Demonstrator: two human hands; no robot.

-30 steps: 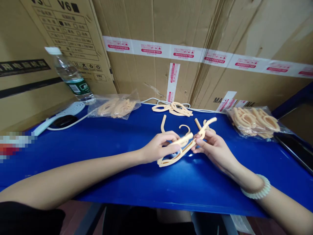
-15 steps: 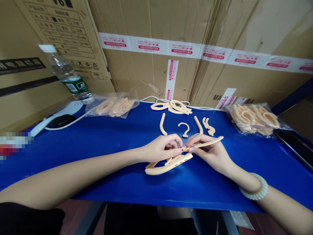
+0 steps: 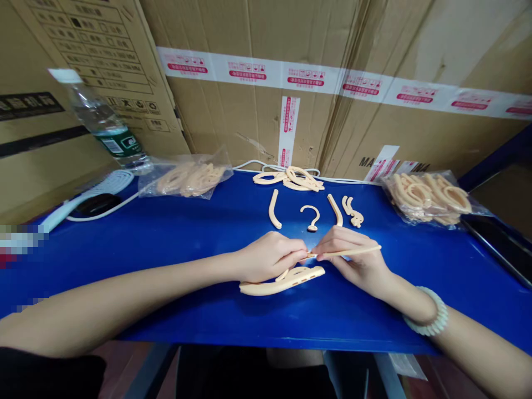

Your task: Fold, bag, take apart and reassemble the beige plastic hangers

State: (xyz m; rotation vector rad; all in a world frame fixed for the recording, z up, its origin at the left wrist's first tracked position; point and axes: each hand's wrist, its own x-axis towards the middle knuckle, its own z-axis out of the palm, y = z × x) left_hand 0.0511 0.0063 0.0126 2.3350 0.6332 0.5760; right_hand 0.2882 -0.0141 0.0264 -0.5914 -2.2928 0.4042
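Over the front half of the table, my left hand [image 3: 264, 257] and my right hand [image 3: 363, 266] meet fingertip to fingertip. Both pinch a slim beige plastic hanger piece [image 3: 358, 251], whose thin end sticks out to the right past my right fingers. My left fingers cover its other end, so how it joins there is hidden. Just below my left hand lies a curved beige hanger arm [image 3: 266, 289] with slots along its edge. Beyond my hands are a hanger hook [image 3: 316, 213], two curved bars [image 3: 273, 209], [image 3: 334, 209] and some small pieces [image 3: 356, 218].
More beige loops [image 3: 305, 178] lie at the back by a white cable. Bagged beige parts sit left [image 3: 191, 178] and right [image 3: 432, 195]. A water bottle [image 3: 112, 133], a white handheld item [image 3: 89, 197] and a dark flat device [image 3: 499, 244] flank the blue table [image 3: 187, 310]. Cardboard stands behind.
My left fingers have closed more tightly around the piece. The protruding strip now lies flatter, and its far end has dropped. The view has shifted slightly.
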